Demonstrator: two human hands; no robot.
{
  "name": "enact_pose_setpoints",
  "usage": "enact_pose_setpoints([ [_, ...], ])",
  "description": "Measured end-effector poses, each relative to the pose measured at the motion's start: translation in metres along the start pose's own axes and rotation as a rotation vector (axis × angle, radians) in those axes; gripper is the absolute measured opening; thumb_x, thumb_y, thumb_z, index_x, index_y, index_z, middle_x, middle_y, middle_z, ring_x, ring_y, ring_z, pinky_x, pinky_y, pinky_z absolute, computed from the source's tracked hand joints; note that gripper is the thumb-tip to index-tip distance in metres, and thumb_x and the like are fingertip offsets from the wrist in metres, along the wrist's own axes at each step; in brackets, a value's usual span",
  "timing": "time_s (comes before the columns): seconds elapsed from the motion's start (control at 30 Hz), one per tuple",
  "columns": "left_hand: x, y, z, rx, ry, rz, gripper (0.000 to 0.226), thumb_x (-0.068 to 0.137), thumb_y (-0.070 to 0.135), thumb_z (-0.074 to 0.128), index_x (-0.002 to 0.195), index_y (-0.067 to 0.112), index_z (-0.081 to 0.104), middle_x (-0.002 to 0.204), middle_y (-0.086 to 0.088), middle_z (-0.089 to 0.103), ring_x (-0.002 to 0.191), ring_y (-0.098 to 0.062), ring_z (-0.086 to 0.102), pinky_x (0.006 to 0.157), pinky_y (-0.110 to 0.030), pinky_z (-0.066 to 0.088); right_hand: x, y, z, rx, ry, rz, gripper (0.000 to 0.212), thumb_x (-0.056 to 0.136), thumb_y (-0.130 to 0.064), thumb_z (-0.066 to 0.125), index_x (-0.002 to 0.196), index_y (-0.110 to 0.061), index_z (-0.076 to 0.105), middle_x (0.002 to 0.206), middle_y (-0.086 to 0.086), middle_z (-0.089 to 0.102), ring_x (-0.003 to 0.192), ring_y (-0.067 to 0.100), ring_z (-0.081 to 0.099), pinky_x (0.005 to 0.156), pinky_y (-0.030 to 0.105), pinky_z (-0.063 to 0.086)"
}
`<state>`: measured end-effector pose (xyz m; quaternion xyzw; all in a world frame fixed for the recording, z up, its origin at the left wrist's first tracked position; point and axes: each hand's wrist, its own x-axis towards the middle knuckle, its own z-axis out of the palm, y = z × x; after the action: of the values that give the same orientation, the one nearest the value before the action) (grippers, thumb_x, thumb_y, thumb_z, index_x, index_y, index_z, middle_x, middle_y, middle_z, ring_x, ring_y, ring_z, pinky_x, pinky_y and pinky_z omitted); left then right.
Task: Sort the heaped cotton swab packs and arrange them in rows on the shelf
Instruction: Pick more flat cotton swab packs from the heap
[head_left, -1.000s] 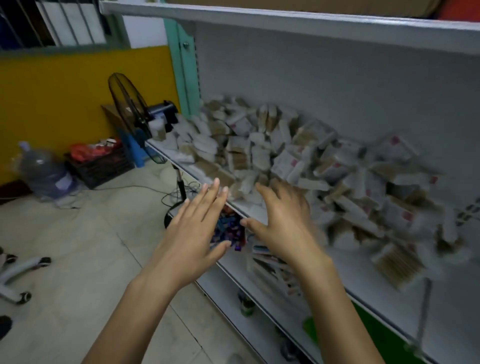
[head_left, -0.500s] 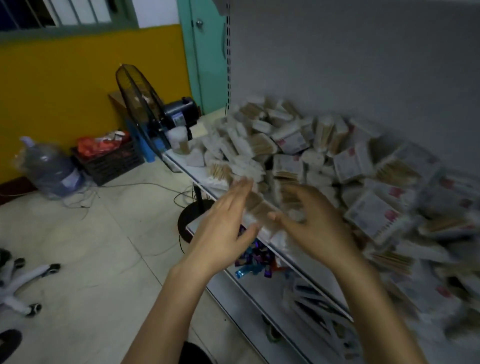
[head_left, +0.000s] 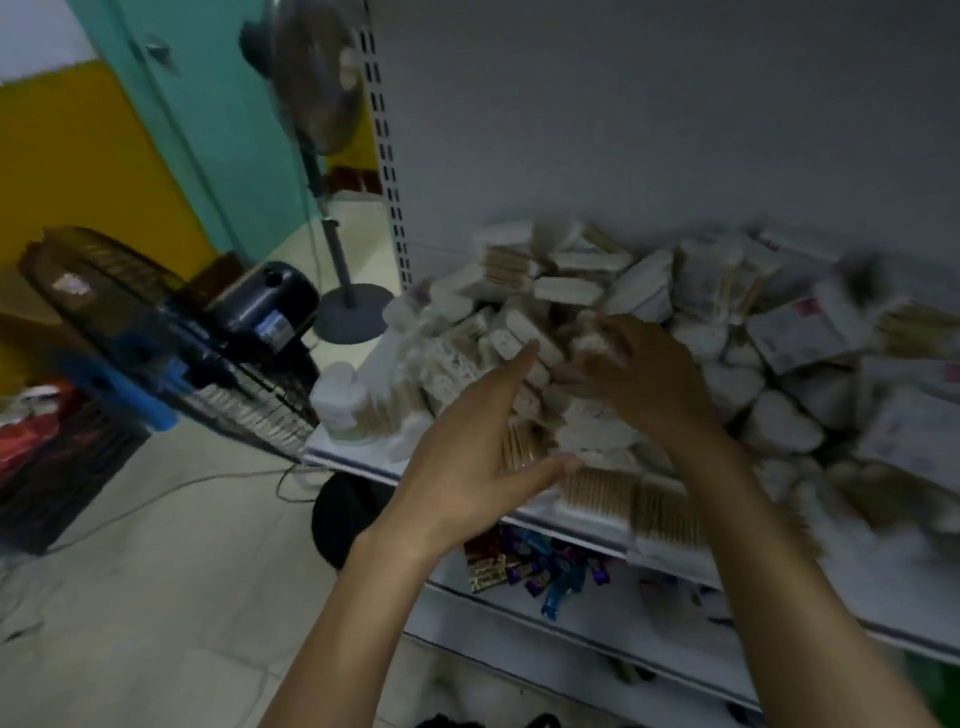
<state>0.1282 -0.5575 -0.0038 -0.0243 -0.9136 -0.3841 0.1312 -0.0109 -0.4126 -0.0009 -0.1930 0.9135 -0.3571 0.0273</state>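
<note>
A big heap of cotton swab packs (head_left: 727, 332), white with tan sticks showing, covers the white shelf (head_left: 358, 460) from its left end to the right edge of the view. My left hand (head_left: 478, 452) hovers at the heap's front left with fingers straight and thumb spread, its fingertips at a pack. My right hand (head_left: 644, 379) lies on top of the heap beside it, fingers bent down over some packs; blur hides whether it grips one. A few packs lie flat along the shelf's front edge (head_left: 623, 493).
A round swab tub (head_left: 340, 405) stands at the shelf's left corner. A black fan (head_left: 156, 338) leans close to the shelf's left end, and a pedestal fan (head_left: 332, 218) stands behind it. Colourful packets (head_left: 535, 566) lie on the lower shelf. A dark crate (head_left: 52, 467) sits on the floor.
The view has swung closer to the shelf's left end. Both hands have reached forward from in front of the shelf into the heap, the right one now lying on the packs.
</note>
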Motion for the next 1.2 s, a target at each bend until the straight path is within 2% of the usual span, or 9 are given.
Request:
enact_pose_setpoints([
  [0.13, 0.026, -0.003, -0.004, -0.112, 0.022, 0.111, 0.084, 0.084, 0.051, 0.064, 0.149, 0.034, 0.014, 0.155, 0.013, 0.025, 0.141, 0.001, 0.022, 0.110, -0.011, 0.021, -0.024, -0.010, -0.025, 0.063, 0.286, 0.012, 0.029, 0.099, -0.028, 0.046, 0.124, -0.018, 0.057, 0.113, 0.001, 0.062, 0.093, 0.010, 0.053, 0.070, 0.015, 0.033],
  [0.3, 0.046, 0.031, -0.018, -0.390, -0.107, 0.146, 0.097, 0.072, 0.046, 0.077, 0.146, 0.042, 0.015, 0.150, 0.021, 0.031, 0.133, 0.014, 0.030, 0.103, -0.008, 0.032, -0.060, -0.058, -0.073, 0.045, -0.190, -0.261, 0.028, 0.092, -0.041, 0.054, 0.115, -0.029, 0.061, 0.111, -0.020, 0.065, 0.101, -0.003, 0.061, 0.082, 0.012, 0.046],
  [0.4, 0.051, 0.034, -0.019, -0.438, -0.199, 0.137, 0.055, 0.075, 0.033, 0.080, 0.124, 0.028, 0.058, 0.113, 0.016, 0.067, 0.103, 0.005, 0.062, 0.087, -0.021, 0.051, -0.064, -0.077, -0.084, 0.000, -0.089, -0.356, 0.028, 0.084, -0.051, 0.060, 0.103, -0.031, 0.059, 0.097, -0.019, 0.063, 0.090, -0.003, 0.062, 0.069, 0.014, 0.049],
  [0.53, 0.043, 0.017, -0.025, -0.474, -0.026, 0.105, 0.016, 0.079, 0.027, 0.075, 0.092, 0.034, 0.069, 0.088, 0.029, 0.070, 0.086, 0.009, 0.066, 0.073, -0.008, 0.049, -0.051, -0.056, -0.077, 0.134, 0.183, -0.274, 0.013, 0.089, -0.042, 0.052, 0.090, -0.031, 0.057, 0.087, -0.018, 0.063, 0.084, -0.003, 0.060, 0.068, 0.010, 0.044],
  [0.67, 0.028, -0.005, -0.027, -0.681, 0.178, -0.075, 0.023, 0.069, 0.032, 0.075, 0.090, 0.025, 0.069, 0.083, 0.019, 0.073, 0.078, -0.002, 0.070, 0.063, -0.016, 0.054, -0.047, -0.018, -0.043, -0.084, -0.191, -0.119, 0.038, 0.088, -0.034, 0.064, 0.120, -0.045, 0.046, 0.117, -0.032, 0.047, 0.100, -0.021, 0.043, 0.082, -0.003, 0.030],
  [0.77, 0.022, -0.010, -0.028, -0.699, 0.199, -0.116, 0.024, 0.066, 0.035, 0.075, 0.086, 0.024, 0.069, 0.081, 0.014, 0.074, 0.077, -0.006, 0.071, 0.060, -0.026, 0.058, -0.038, 0.009, -0.018, -0.170, -0.290, -0.030, 0.049, 0.088, -0.036, 0.064, 0.134, -0.032, 0.048, 0.139, -0.011, 0.046, 0.124, 0.003, 0.043, 0.091, 0.009, 0.031],
  [0.97, 0.014, -0.012, -0.026, -0.783, 0.104, -0.149, 0.025, 0.063, 0.035, 0.068, 0.087, 0.027, 0.066, 0.077, 0.019, 0.073, 0.074, 0.001, 0.069, 0.060, -0.016, 0.054, -0.030, 0.019, -0.020, 0.303, 0.013, 0.134, 0.023, 0.087, -0.027, 0.067, 0.109, -0.027, 0.061, 0.115, -0.002, 0.064, 0.094, 0.006, 0.065, 0.079, 0.028, 0.056],
  [1.1, 0.012, -0.003, -0.022, -0.823, -0.049, -0.038, 0.022, 0.080, 0.030, 0.059, 0.102, 0.027, 0.059, 0.088, 0.029, 0.070, 0.087, 0.008, 0.065, 0.070, -0.008, 0.048, -0.044, -0.004, -0.034, 0.286, 0.352, -0.072, 0.017, 0.086, -0.022, 0.069, 0.086, -0.036, 0.059, 0.087, -0.020, 0.064, 0.073, -0.005, 0.061, 0.062, 0.015, 0.049],
  [1.2, 0.014, 0.007, -0.012, -0.799, -0.153, 0.047, 0.032, 0.092, 0.027, 0.062, 0.120, 0.015, 0.058, 0.104, 0.016, 0.070, 0.100, 0.002, 0.065, 0.078, -0.011, 0.049, -0.058, -0.037, -0.039, 0.344, 0.305, -0.190, 0.012, 0.088, -0.022, 0.066, 0.084, -0.033, 0.065, 0.078, -0.023, 0.067, 0.070, -0.003, 0.063, 0.060, 0.016, 0.048],
])
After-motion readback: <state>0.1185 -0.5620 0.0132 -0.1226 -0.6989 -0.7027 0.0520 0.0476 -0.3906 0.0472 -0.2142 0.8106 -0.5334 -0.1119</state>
